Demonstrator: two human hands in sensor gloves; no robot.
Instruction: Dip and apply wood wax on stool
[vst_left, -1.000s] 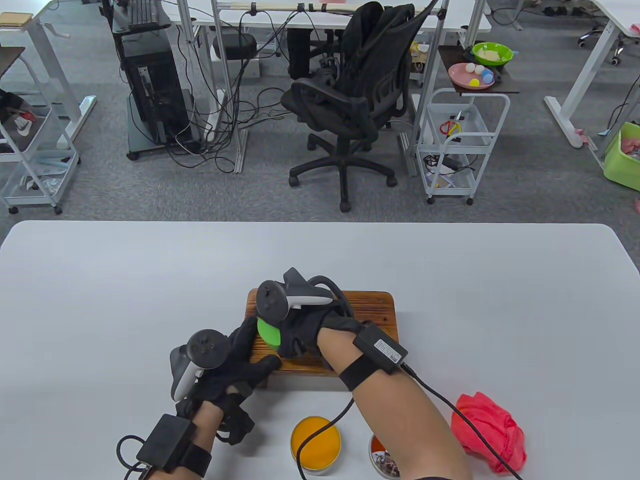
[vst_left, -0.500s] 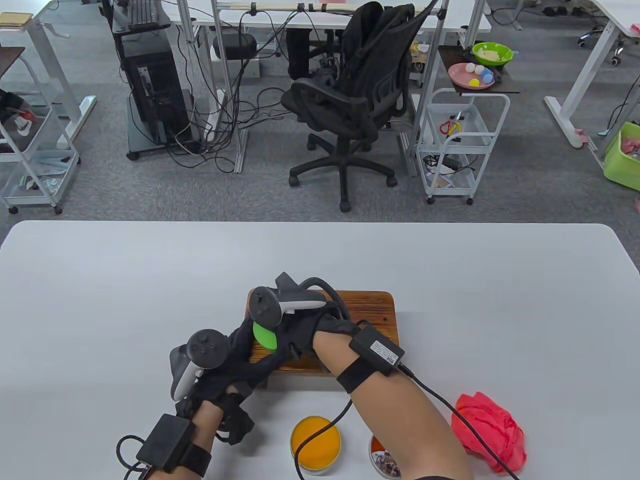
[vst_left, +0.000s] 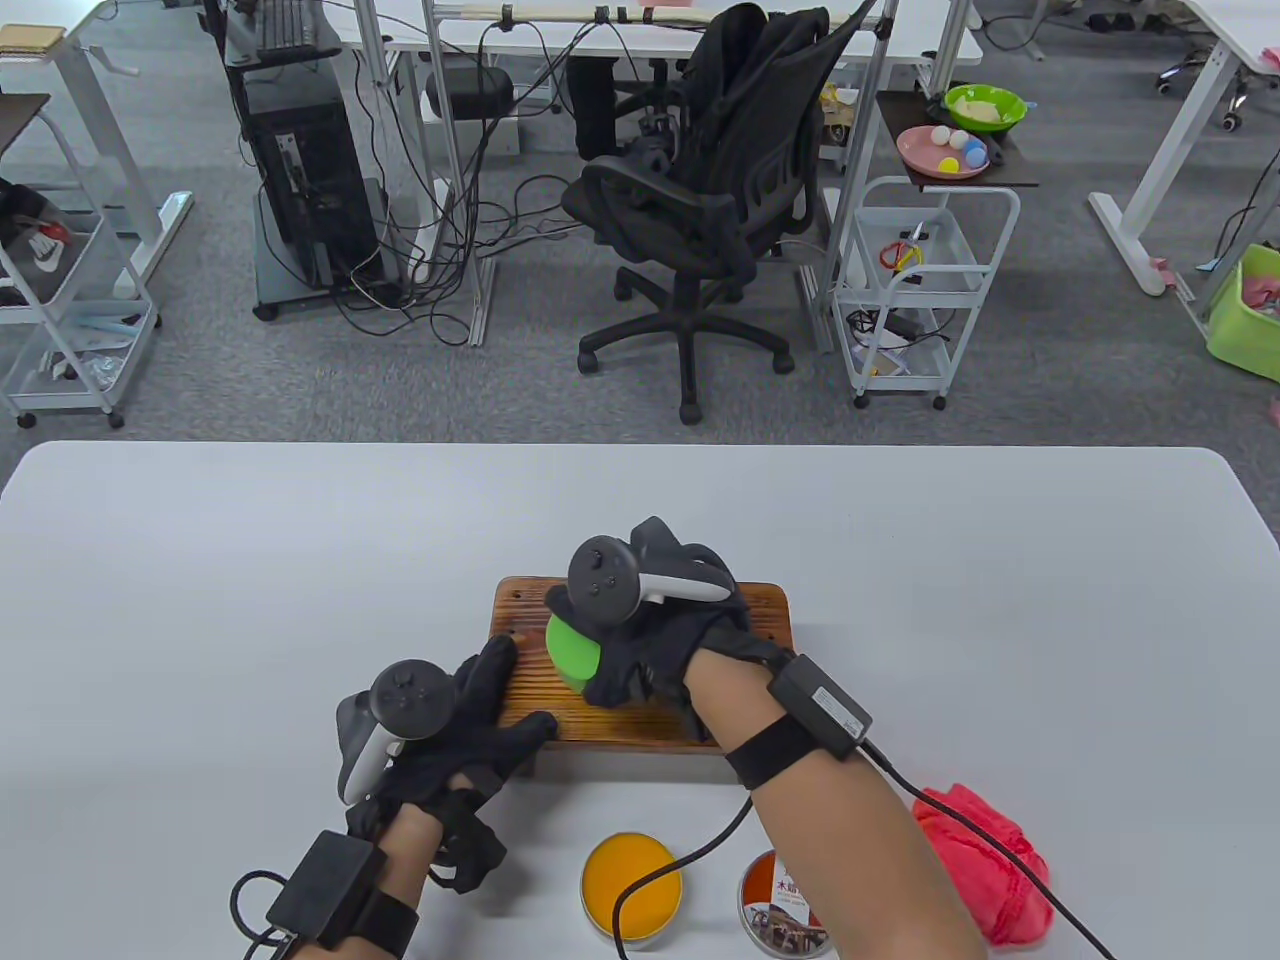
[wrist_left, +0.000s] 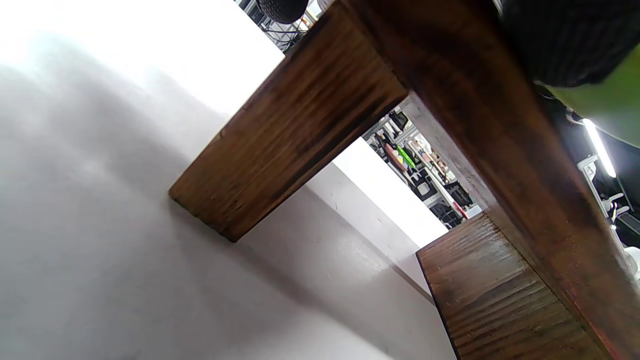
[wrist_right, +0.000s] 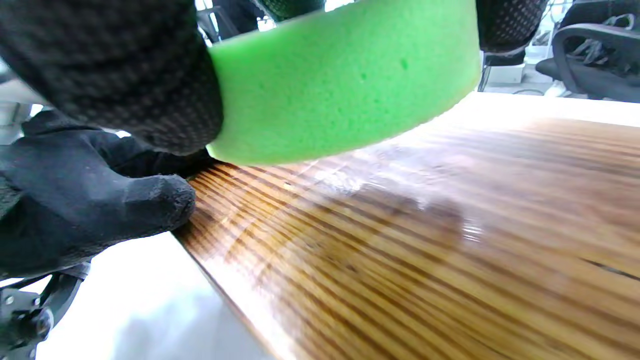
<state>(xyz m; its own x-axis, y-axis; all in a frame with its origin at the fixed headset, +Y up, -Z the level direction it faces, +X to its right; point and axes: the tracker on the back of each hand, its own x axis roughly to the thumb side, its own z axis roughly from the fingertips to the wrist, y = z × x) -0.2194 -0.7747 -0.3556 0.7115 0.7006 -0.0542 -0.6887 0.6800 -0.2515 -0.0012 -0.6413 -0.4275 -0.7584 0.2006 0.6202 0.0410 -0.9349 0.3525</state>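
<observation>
A dark wooden stool (vst_left: 740, 625) stands on the white table, mid-front in the table view. My right hand (vst_left: 600, 665) grips a round green sponge (vst_left: 572, 648) and presses it flat on the stool's top, left of centre. In the right wrist view the sponge (wrist_right: 345, 80) meets the striped wood (wrist_right: 425, 240), which shines wet beside it. My left hand (vst_left: 505, 695) lies with straight fingers on the stool's near left corner, its thumb along the front edge. The left wrist view shows the stool's leg (wrist_left: 290, 130) from below. An open tin of orange wax (vst_left: 632, 884) sits in front of the stool.
The tin's printed lid (vst_left: 782, 905) lies right of the wax tin, and a crumpled red cloth (vst_left: 985, 865) lies further right near the front edge. A black cable (vst_left: 690, 850) runs from my right wrist across the wax tin. An office chair (vst_left: 700, 200) stands beyond the table.
My right hand has slid the sponge to the right and a little farther away across the stool's top. The lid is now uncovered by my forearm. The left hand has stayed in place.
</observation>
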